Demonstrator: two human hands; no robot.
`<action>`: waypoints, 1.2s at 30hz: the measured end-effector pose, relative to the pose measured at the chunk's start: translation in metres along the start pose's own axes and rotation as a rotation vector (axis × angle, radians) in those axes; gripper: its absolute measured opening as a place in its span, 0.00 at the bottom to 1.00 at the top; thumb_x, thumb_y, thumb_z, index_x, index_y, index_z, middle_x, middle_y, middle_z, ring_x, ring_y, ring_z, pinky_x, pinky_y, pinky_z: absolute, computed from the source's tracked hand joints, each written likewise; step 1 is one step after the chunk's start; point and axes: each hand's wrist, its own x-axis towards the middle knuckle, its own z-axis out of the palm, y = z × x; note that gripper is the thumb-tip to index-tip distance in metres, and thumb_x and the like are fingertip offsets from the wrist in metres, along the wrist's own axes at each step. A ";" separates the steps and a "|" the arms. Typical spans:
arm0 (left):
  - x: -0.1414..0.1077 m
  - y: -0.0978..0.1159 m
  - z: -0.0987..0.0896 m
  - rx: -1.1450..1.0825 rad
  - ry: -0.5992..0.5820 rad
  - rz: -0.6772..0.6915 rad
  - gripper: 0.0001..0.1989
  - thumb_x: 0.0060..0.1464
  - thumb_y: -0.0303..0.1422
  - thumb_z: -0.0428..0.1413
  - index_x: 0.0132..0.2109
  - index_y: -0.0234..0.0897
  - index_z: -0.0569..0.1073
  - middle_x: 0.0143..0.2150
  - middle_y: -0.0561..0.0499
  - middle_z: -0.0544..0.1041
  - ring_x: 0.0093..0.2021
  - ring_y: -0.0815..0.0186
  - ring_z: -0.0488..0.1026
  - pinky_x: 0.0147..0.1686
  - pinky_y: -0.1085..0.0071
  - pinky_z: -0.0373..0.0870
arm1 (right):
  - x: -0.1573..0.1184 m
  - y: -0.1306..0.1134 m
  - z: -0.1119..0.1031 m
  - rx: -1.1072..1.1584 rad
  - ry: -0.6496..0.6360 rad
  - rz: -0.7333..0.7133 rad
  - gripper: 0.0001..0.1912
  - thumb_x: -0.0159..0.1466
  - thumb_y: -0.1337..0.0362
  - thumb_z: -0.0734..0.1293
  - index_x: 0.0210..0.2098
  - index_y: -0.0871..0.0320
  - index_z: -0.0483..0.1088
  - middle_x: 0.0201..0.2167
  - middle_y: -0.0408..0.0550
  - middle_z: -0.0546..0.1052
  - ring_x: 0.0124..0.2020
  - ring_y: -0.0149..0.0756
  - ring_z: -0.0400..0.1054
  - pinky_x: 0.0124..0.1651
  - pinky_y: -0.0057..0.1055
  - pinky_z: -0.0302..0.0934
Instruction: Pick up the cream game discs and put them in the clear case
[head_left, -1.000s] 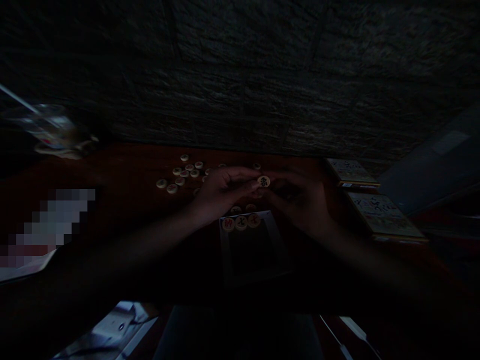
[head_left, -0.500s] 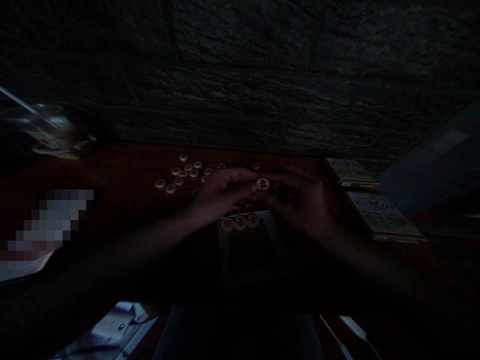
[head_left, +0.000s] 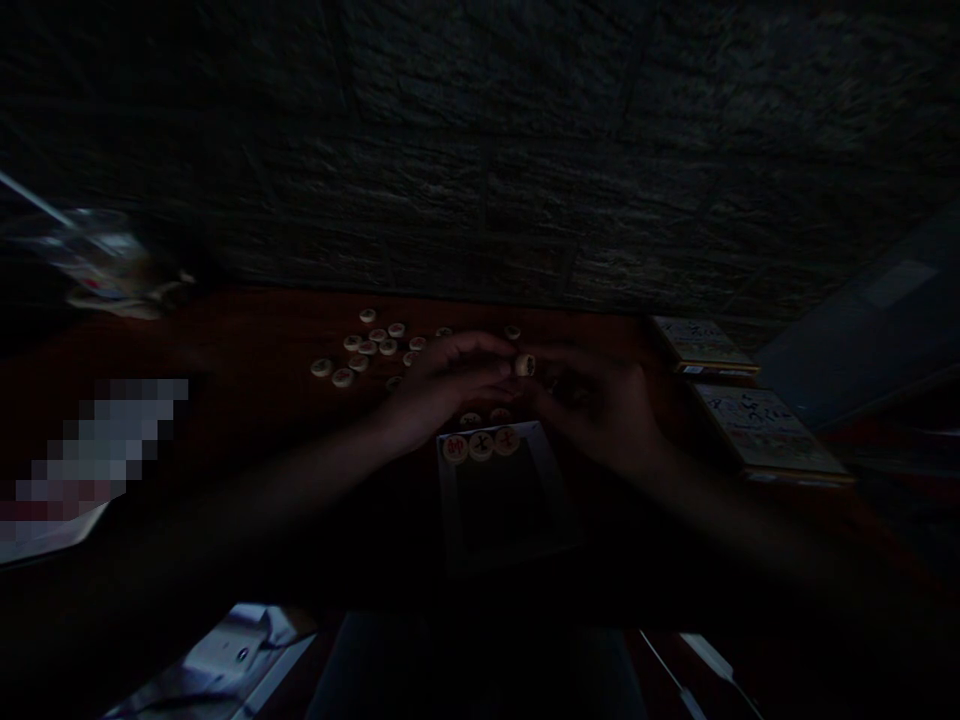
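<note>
Both my hands meet above the middle of the table. Between their fingertips is a round wooden Chinese chess piece (head_left: 525,366), tilted so that its pale rim shows and the dark character faces right. My left hand (head_left: 442,390) pinches it from the left, thumb below the index finger. My right hand (head_left: 611,405) closes on it from the other side; its fingers are dim. Just below them, an open shallow box (head_left: 555,490) holds a row of three pieces along its far edge: a red-marked piece (head_left: 455,448), a black-marked piece (head_left: 481,444) and another red-marked piece (head_left: 507,440).
Several loose Chinese chess pieces (head_left: 358,363) lie scattered to the left and behind my hands. Two flat printed boxes (head_left: 772,430) lie at the right. A clear cup with a straw (head_left: 105,255) stands at the far left, and a dark stone wall (head_left: 480,180) rises behind the table.
The chess piece has turned between my fingers: its face pointed at me before, and now its side rim shows. My hands have otherwise barely moved.
</note>
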 end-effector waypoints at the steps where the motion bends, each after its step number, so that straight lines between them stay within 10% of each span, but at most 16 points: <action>1: 0.000 0.000 0.000 -0.015 -0.003 -0.015 0.12 0.54 0.32 0.71 0.44 0.34 0.80 0.40 0.48 0.85 0.38 0.63 0.85 0.43 0.67 0.82 | -0.001 0.000 0.000 0.009 0.005 0.022 0.15 0.66 0.64 0.75 0.52 0.55 0.81 0.37 0.47 0.85 0.35 0.38 0.80 0.39 0.33 0.72; 10: -0.002 0.006 0.006 -0.098 -0.021 -0.057 0.14 0.53 0.28 0.71 0.44 0.33 0.77 0.41 0.48 0.85 0.38 0.64 0.85 0.42 0.69 0.82 | -0.005 0.002 0.002 0.221 -0.025 0.100 0.16 0.66 0.62 0.74 0.54 0.53 0.77 0.47 0.50 0.86 0.44 0.42 0.83 0.45 0.36 0.76; 36: -0.006 0.005 0.004 0.391 0.000 0.186 0.12 0.56 0.38 0.70 0.44 0.37 0.84 0.43 0.47 0.87 0.41 0.63 0.84 0.43 0.70 0.79 | 0.006 -0.002 0.009 0.536 0.013 0.402 0.19 0.57 0.48 0.81 0.33 0.57 0.80 0.28 0.46 0.83 0.24 0.31 0.74 0.25 0.26 0.67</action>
